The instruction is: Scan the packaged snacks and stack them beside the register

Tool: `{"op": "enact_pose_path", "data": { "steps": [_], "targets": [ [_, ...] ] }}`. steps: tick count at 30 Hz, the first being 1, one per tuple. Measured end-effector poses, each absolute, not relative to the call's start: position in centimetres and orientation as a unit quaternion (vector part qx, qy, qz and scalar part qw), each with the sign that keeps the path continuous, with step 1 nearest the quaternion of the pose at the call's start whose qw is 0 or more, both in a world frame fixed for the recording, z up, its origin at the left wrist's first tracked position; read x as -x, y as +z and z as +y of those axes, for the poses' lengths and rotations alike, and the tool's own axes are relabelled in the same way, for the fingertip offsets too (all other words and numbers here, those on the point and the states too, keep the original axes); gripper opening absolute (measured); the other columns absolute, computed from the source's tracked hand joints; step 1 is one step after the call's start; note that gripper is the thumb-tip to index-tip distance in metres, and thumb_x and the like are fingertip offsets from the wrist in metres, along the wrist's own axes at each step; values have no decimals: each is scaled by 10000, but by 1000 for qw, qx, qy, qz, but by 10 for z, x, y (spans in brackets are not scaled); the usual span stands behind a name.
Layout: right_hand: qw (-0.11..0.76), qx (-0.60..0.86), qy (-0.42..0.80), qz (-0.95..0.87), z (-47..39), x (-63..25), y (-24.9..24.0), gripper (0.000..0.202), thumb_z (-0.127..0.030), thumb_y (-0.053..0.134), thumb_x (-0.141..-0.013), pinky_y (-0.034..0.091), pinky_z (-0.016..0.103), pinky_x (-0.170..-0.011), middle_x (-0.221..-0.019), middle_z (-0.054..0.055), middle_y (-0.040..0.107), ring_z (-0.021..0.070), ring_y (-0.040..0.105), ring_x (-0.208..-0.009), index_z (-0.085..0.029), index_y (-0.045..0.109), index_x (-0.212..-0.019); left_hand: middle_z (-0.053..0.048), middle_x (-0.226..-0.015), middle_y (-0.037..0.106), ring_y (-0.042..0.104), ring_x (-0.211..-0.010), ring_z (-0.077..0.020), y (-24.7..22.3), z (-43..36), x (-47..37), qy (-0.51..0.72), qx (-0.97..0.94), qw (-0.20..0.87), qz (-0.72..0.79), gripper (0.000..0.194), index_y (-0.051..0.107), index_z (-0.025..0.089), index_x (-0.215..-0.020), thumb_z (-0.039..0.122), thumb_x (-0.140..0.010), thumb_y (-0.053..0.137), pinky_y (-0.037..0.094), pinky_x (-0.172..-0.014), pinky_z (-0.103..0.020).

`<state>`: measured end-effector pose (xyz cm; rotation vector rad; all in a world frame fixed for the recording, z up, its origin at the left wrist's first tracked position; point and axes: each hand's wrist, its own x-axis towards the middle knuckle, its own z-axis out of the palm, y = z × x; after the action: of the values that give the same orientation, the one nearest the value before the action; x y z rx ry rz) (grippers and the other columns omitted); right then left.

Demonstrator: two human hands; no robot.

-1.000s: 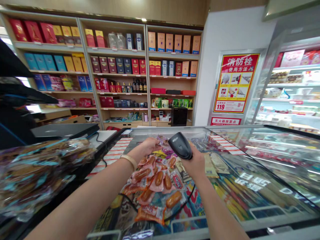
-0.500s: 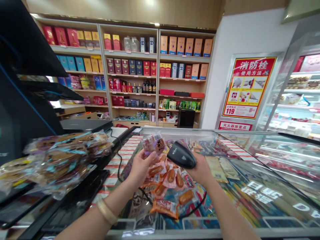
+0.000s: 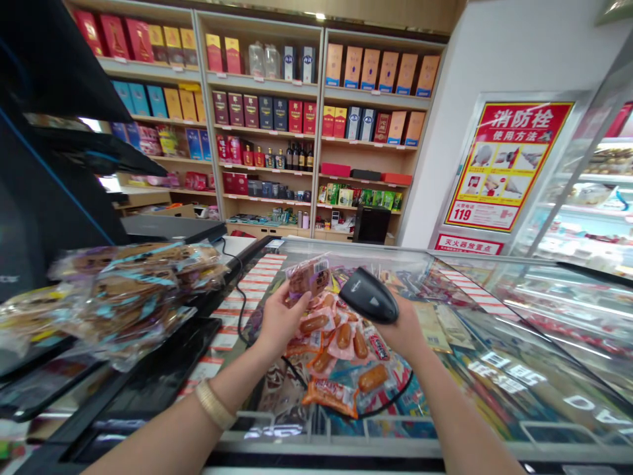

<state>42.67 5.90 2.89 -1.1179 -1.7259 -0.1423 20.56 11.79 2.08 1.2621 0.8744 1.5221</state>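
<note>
Pinched in my left hand (image 3: 283, 318) is a clear-wrapped brown snack packet (image 3: 307, 277) with a barcode label at its upper right corner. My right hand (image 3: 403, 326) is wrapped round a black barcode scanner (image 3: 370, 297), whose head points left toward the packet, a small gap apart. Below both hands, several packaged sausages (image 3: 343, 335) lie in a pile on the glass top. An orange-wrapped packet (image 3: 331, 394) is at the near side of the pile, inside a curve of black cable.
A heap of clear-bagged brown snacks (image 3: 143, 290) lies on the left, beside a dark monitor stand (image 3: 44, 191). The glass-topped freezer (image 3: 425, 432) spans the front. Shelves of boxes (image 3: 267, 135) and a red poster (image 3: 512, 165) are behind.
The camera view has tilted and shifted slightly. The packet in my left hand has turned, showing its barcode at a different angle. The scanner stays in my right hand.
</note>
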Motion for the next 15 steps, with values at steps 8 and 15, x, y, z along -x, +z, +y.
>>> {"op": "enact_pose_path", "data": {
  "steps": [8, 15],
  "targets": [
    [495, 487, -88, -714, 62, -437, 17, 169, -347, 602, -756, 510, 272, -606, -795, 45, 725, 213, 677, -700, -208, 659, -832, -53, -1009, 714, 694, -921, -194, 47, 117, -188, 710, -349, 549, 271, 354, 600, 182, -951, 291, -657, 765, 567, -825, -342],
    [483, 496, -105, -714, 66, -443, 10, 165, -360, 610, -761, 504, 261, -588, -759, 33, 713, 206, 674, -681, -219, 653, -837, -41, -904, 705, 674, -754, -175, 101, 125, -83, 688, -517, 322, 395, 408, 611, 168, -1082, 387, -741, 658, 544, -631, -268]
  ]
}}
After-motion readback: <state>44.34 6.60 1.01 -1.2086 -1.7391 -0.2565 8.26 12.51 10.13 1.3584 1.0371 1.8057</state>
